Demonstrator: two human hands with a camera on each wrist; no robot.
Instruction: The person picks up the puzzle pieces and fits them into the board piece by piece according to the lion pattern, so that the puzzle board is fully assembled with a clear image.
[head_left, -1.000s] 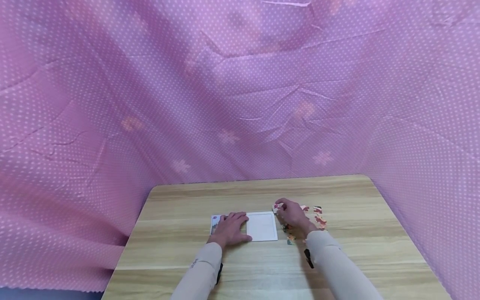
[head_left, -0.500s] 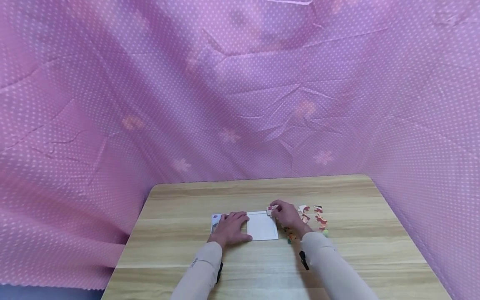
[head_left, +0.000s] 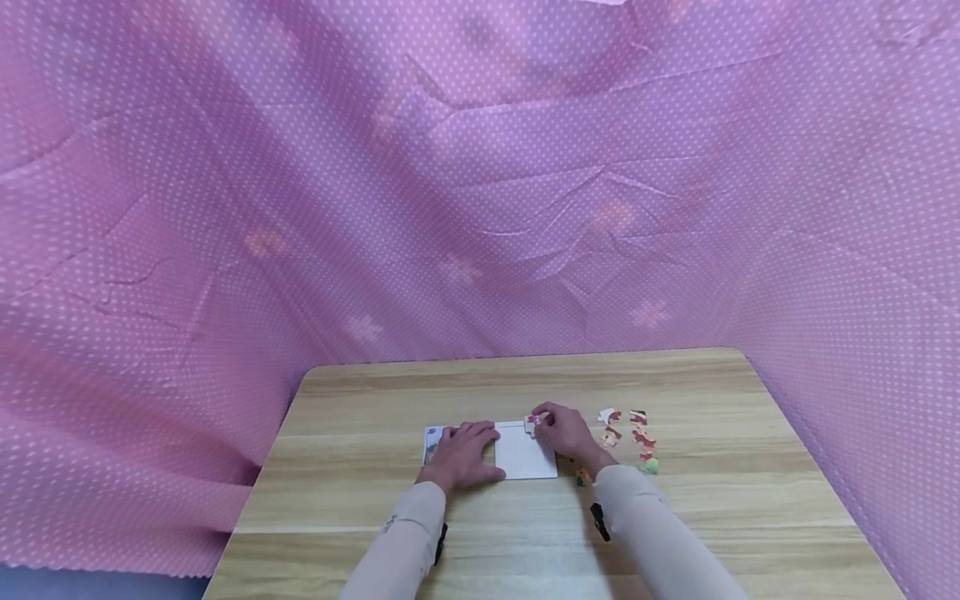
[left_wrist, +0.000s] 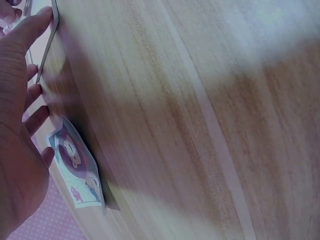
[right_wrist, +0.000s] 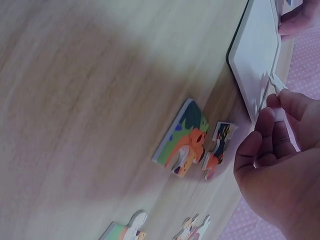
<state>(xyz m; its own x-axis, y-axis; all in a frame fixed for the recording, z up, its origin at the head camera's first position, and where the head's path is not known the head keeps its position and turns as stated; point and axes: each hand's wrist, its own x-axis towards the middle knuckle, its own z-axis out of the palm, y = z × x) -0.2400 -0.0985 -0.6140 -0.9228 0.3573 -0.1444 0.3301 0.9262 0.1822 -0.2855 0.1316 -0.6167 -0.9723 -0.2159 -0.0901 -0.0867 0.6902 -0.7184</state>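
Cloth [head_left: 480, 208], pink and dotted, beyond the white tray [head_left: 525, 457]. Wooden surface [head_left: 390, 392] under the tray. Left hand [head_left: 459, 457] at the tray's left edge, fingers apart. Right hand [head_left: 566, 430] at its far right corner, pinching. Picture card [head_left: 431, 442] left of tray, partly hidden by hand. Loose pieces [head_left: 610, 437] right of tray. Pinched puzzle piece [head_left: 530, 425] at tray's far edge, near right corner.

Under the left hand [head_left: 462, 458] and the right hand [head_left: 567, 432] a table [head_left: 360, 467] is standing; beyond them, a cloth [head_left: 480, 217] is hanging.
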